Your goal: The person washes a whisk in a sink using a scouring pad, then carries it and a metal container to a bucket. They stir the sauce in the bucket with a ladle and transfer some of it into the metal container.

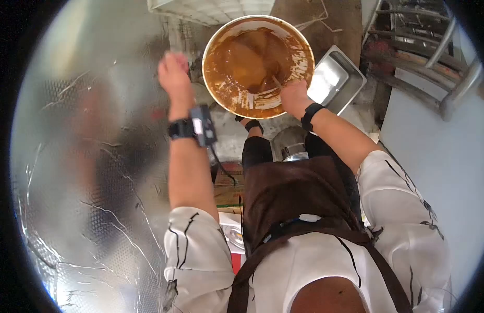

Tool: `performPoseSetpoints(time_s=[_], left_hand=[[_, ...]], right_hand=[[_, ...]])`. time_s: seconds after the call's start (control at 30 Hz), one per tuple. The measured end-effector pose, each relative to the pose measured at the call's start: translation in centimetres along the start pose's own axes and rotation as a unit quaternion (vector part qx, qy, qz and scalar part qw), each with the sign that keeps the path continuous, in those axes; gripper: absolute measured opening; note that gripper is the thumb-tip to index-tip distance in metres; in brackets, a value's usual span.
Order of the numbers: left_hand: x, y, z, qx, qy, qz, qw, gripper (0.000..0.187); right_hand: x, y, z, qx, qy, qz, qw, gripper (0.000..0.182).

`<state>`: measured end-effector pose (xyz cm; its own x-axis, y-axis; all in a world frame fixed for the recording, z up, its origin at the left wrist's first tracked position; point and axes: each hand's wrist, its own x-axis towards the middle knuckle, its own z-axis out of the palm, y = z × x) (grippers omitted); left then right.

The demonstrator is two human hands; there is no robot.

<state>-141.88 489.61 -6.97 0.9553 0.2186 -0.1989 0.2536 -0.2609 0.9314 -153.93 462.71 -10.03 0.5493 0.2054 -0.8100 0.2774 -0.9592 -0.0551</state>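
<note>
Right hand (295, 98): fingers are gripping a thin handle (276, 81) narrowly at the near right edge of the bowl (268, 103). The handle is slanting from the fingers up and left, over the brown sauce (242, 62); its far end is not showing clearly. The bowl is lying ahead and left of these fingers; being round, it is offering no long axis, so the handle is giving the only line. Of the 2 hands, the right is sitting nearer. Left hand (174, 73): fingers are curling loosely left of the bowl, apart from its rim, in front of the shiny metal counter (59, 125); cannot tell whether they are holding anything. Just right of the bowl, 1 metal tray (351, 83) is lying tilted. Labels: the left wrist device (204, 125) is bearing a white sticker, and boxes (230, 187) below are carrying print; neither is readable.
</note>
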Motion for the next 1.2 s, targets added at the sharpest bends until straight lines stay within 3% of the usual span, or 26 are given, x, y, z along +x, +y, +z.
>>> performPoseSetpoints(time_s=[0.03,0.1,0.13,0.23,0.37,0.5,0.63,0.7,0.77,0.83,0.87,0.9,0.97,1.07,1.17,1.2], left_hand=[[-1.8,-5.1,-1.2,0.094,0.030,0.028,0.995,0.035],[-5.2,-9.3,-0.8,0.070,0.099,-0.082,0.989,0.035],[-7.1,-9.5,0.9,-0.036,0.135,-0.187,0.972,0.037],[-8.1,-9.7,3.3,0.189,0.050,-0.119,0.973,0.046],[-7.8,-10.2,5.8,0.160,0.155,-0.156,0.962,0.052],[-7.9,-9.9,5.7,0.217,0.139,-0.175,0.950,0.047],[-7.7,-10.3,5.7,0.228,0.148,-0.154,0.950,0.043],[-7.7,-10.2,5.6,0.232,0.147,-0.163,0.948,0.042],[-7.7,-9.7,5.5,0.232,0.143,-0.172,0.947,0.041],[-7.8,-9.8,5.5,0.234,0.140,-0.159,0.949,0.040],[-7.5,-9.7,5.4,0.234,0.141,-0.150,0.950,0.039],[-7.3,-9.6,5.4,0.233,0.142,-0.148,0.951,0.039],[-7.4,-9.3,5.4,0.232,0.140,-0.147,0.951,0.038],[-7.5,-9.3,5.5,0.228,0.148,-0.150,0.951,0.037],[-7.5,-9.2,5.6,0.243,0.155,-0.153,0.945,0.036],[-7.4,-9.5,5.5,0.240,0.156,-0.153,0.946,0.036]], right_hand=[[0.7,-0.4,0.3,-0.003,-0.009,0.015,1.000,0.021],[1.8,-1.3,0.8,-0.020,-0.015,0.034,0.999,0.021],[2.2,-1.5,0.9,-0.030,-0.017,0.048,0.998,0.021],[3.3,-2.4,1.3,-0.017,-0.031,0.063,0.997,0.021],[4.5,-2.1,2.6,-0.024,-0.015,0.057,0.998,0.018],[4.2,-2.2,0.6,0.006,-0.115,0.034,0.993,0.018],[4.9,-2.7,-0.6,0.088,-0.117,0.006,0.989,0.019],[4.9,-2.6,-3.5,0.104,-0.064,-0.044,0.992,0.020],[7.8,-1.5,-2.4,-0.094,-0.060,-0.233,0.966,0.018],[11.3,2.4,2.7,0.039,-0.014,-0.376,0.926,0.016],[12.8,1.9,2.7,0.149,-0.156,-0.200,0.956,0.020],[14.3,1.5,2.7,0.239,-0.234,0.009,0.943,0.024],[16.9,1.9,5.9,0.288,-0.269,0.076,0.916,0.019],[17.2,1.2,9.7,0.098,-0.174,-0.075,0.977,0.016],[18.5,1.0,12.5,-0.114,-0.071,-0.187,0.973,0.014],[18.0,0.6,10.7,-0.168,-0.048,-0.199,0.964,0.013]])
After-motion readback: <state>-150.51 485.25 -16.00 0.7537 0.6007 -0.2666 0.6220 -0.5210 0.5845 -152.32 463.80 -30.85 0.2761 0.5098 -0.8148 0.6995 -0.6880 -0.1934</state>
